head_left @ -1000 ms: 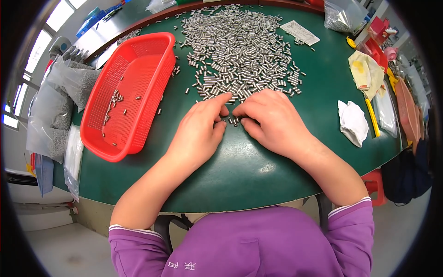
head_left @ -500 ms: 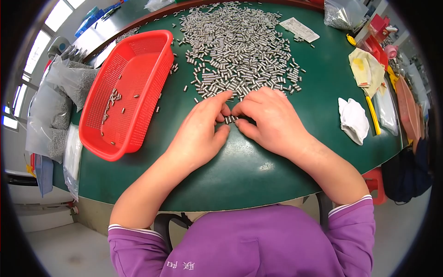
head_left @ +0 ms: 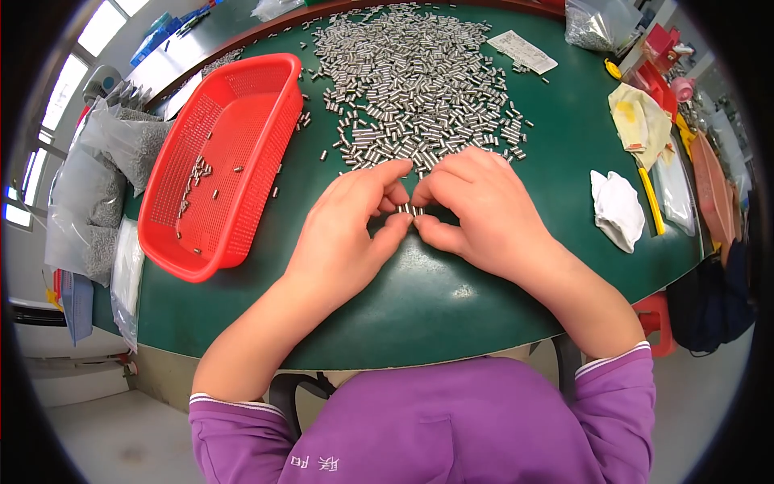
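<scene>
My left hand (head_left: 347, 218) and my right hand (head_left: 476, 198) meet fingertip to fingertip over the green table. Between their thumbs and fingers sits a short row of small shiny metal cylinders (head_left: 412, 210), lying side by side. Both hands are closed on this row, one at each end; the fingertips partly cover it. Just beyond the hands spreads a large heap of the same metal cylinders (head_left: 411, 89). Left of my left hand stands a red plastic basket (head_left: 165, 246) with several loose cylinders in it.
Bags of small metal parts (head_left: 105, 198) line the left edge. A paper slip (head_left: 522, 52) lies beside the heap. On the right are a white cloth (head_left: 617, 211), a yellow-handled tool (head_left: 651, 202), a stained cloth (head_left: 639, 121) and red bins (head_left: 657, 89).
My left thumb has moved up and inward against the row of cylinders. The right hand has shifted slightly, its thumb closing in from the other end. The heap and basket look unchanged.
</scene>
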`<state>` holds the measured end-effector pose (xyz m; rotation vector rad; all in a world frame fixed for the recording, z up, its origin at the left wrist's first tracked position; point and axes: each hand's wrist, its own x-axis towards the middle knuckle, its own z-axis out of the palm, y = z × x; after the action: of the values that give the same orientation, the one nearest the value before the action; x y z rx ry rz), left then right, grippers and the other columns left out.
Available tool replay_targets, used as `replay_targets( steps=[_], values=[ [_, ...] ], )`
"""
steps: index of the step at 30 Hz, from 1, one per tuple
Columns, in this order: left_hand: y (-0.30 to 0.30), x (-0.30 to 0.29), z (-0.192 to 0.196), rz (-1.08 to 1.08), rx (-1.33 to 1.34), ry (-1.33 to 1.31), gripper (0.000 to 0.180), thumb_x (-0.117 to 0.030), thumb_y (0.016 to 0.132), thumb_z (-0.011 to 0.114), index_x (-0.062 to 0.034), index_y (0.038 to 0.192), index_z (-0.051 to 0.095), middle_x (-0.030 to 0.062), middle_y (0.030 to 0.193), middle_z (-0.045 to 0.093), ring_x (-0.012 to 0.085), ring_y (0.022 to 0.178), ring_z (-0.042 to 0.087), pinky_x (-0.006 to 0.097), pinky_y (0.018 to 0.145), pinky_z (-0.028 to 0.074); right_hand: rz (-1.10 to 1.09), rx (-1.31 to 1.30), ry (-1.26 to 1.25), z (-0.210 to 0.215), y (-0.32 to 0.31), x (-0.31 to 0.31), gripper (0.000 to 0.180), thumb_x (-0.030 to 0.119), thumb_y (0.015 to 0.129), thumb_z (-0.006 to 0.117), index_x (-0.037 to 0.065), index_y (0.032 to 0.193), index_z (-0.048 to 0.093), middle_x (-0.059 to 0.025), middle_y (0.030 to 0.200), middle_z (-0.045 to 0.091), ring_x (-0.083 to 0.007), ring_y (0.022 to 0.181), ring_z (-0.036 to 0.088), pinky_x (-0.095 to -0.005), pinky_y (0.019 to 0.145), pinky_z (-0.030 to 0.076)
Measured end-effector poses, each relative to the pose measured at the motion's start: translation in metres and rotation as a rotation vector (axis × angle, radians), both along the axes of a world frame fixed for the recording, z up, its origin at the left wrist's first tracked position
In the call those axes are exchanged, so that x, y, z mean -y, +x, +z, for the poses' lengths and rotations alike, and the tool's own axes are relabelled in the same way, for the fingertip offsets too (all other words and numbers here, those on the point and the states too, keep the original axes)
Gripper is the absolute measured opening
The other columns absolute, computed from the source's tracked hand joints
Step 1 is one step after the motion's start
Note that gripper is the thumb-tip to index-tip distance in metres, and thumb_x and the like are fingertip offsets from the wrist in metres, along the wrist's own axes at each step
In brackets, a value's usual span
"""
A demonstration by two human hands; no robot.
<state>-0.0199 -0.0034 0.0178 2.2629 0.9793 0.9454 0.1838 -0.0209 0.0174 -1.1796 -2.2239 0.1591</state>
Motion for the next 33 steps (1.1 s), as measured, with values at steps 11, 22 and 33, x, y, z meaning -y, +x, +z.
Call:
replay_targets(
  steps=[11,22,33],
  values=[
    [-0.006,0.004,0.001,-0.111,-0.109,-0.305,0.059,0.009,0.081,0.066,-0.0025,0.137,0.051,0.0079,0.105,0.06,0.0161,0.087,0.062,0.029,0.079,0.053,0.057,0.077,-0.169,0.0,0.009,0.006,0.021,0.013,0.077,0.072,0.01,0.096,0.067,-0.0034,0.089,0.063,-0.0242,0.091,0.06,-0.0396,0.085,0.045],
    [-0.007,0.002,-0.004,-0.085,-0.014,-0.327,0.065,0.018,0.083,0.045,-0.0014,0.144,0.042,0.0092,0.11,0.055,0.0124,0.084,0.062,0.026,0.077,0.052,0.062,-0.047,-0.265,0.003,0.004,0.006,0.023,0.003,0.08,0.061,0.01,0.101,0.067,-0.0047,0.086,0.067,-0.0281,0.088,0.064,-0.0431,0.081,0.048],
    [-0.007,0.002,-0.005,-0.096,-0.007,-0.327,0.066,0.019,0.083,0.043,-0.0022,0.145,0.042,0.0093,0.11,0.055,0.0121,0.084,0.061,0.026,0.077,0.051,0.039,-0.106,-0.288,0.003,0.007,0.003,0.02,0.003,0.08,0.06,0.008,0.098,0.066,-0.0068,0.082,0.068,-0.0292,0.086,0.064,-0.0435,0.08,0.05]
  ],
)
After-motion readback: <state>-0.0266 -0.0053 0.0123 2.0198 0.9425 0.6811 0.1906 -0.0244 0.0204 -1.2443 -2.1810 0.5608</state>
